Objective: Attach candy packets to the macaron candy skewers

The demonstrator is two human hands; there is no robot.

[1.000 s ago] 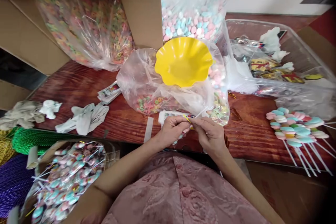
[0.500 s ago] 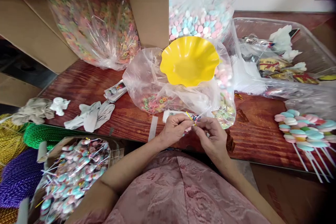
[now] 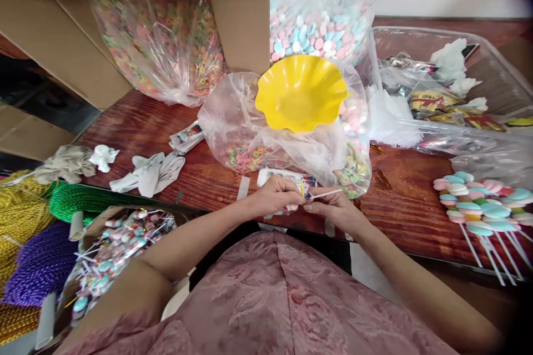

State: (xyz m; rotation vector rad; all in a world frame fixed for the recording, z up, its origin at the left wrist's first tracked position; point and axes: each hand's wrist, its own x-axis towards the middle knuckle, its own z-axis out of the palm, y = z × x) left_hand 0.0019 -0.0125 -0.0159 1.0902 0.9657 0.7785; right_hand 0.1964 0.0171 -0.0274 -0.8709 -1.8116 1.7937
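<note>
Both hands meet near the table's front edge around one candy skewer, whose white stick (image 3: 330, 194) points to the right. My left hand (image 3: 276, 196) is closed on its candy end; a bit of pink shows below the fingers, the rest is hidden. A yellow twist tie (image 3: 302, 187) sticks up at the neck of the wrapper. My right hand (image 3: 336, 213) pinches the skewer just beside that tie, its fingers under the stick. Right behind the hands lies a white printed packet (image 3: 268, 176). Finished-looking candy skewers (image 3: 485, 205) lie in a bunch at the right.
A yellow wavy bowl (image 3: 302, 94) rests on plastic bags of candy (image 3: 233, 127). A clear bin (image 3: 441, 33) stands at the back right. Cloth gloves (image 3: 152, 173) lie at the left. Below the edge is a box of wrapped candy skewers (image 3: 112, 255), with bead strands (image 3: 39, 263) beside it.
The white stick has swung to point right and shows more plainly. My right hand has opened out sideways and lowered its fingers. The view has shifted slightly.
</note>
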